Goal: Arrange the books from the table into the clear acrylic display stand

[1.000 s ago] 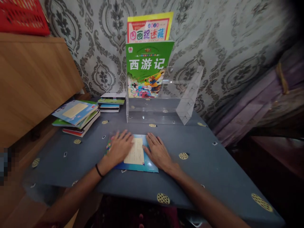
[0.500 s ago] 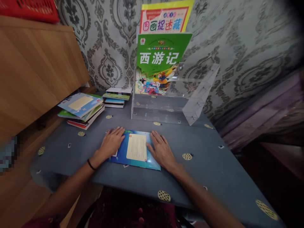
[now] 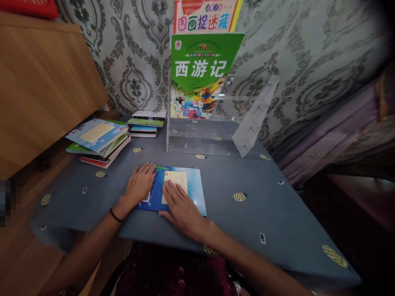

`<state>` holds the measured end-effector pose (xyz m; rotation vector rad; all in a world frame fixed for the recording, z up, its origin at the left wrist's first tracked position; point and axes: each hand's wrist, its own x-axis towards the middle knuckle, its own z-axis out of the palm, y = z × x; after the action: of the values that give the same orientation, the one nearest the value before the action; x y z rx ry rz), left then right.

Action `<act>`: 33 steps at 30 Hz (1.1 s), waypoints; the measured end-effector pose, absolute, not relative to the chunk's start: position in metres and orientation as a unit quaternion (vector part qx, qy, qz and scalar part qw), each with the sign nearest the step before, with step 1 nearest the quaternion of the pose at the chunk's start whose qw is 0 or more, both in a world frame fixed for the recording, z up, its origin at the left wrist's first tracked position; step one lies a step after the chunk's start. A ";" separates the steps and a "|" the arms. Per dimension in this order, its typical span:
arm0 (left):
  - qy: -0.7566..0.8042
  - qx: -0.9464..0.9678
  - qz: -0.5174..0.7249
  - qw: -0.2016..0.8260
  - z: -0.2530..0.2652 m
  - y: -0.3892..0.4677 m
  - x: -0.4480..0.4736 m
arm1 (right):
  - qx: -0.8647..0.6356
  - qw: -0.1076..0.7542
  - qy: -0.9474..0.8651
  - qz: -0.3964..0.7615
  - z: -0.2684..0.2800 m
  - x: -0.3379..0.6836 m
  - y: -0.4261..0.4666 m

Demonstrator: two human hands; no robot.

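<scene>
A blue book (image 3: 195,187) with a cream text panel lies flat on the table, near its front edge. My left hand (image 3: 140,183) rests with fingers stretched out on the book's left end. Across the middle and lower edge of the book lies my right hand (image 3: 182,207), its fingers extended over part of the cream panel. Neither hand grips anything. My palms and fingers hide parts of the cover.
Behind the book stands a clear acrylic rack (image 3: 253,119) holding a green book (image 3: 200,53) and a yellow-edged book (image 3: 205,18). Two book stacks, a near one (image 3: 101,137) and a farther one (image 3: 145,123), sit at the left beside a wooden cabinet (image 3: 46,82). The table (image 3: 240,230) has a grey-blue cloth.
My right hand has moved left and toward me, from the book's right edge onto its middle. My left hand stays on the left end. The view has shifted slightly.
</scene>
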<state>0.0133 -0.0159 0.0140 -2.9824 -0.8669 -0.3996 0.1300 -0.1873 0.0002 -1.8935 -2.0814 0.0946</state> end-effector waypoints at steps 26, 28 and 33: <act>-0.243 -0.963 -0.103 0.049 0.020 -0.059 -0.018 | -0.742 0.160 -0.646 -0.082 -0.022 0.175 -0.244; -0.266 -0.955 -0.120 0.047 0.017 -0.051 -0.030 | -0.746 0.156 -0.643 -0.081 -0.018 0.174 -0.242; -0.276 -0.950 -0.140 0.030 0.010 -0.053 -0.036 | -0.720 0.130 -0.681 -0.037 0.007 0.136 -0.226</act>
<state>-0.0361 -0.0532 0.0101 -2.9299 -0.8514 -0.4312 0.1359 -0.2258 0.0073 -2.0903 -1.9788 -0.1078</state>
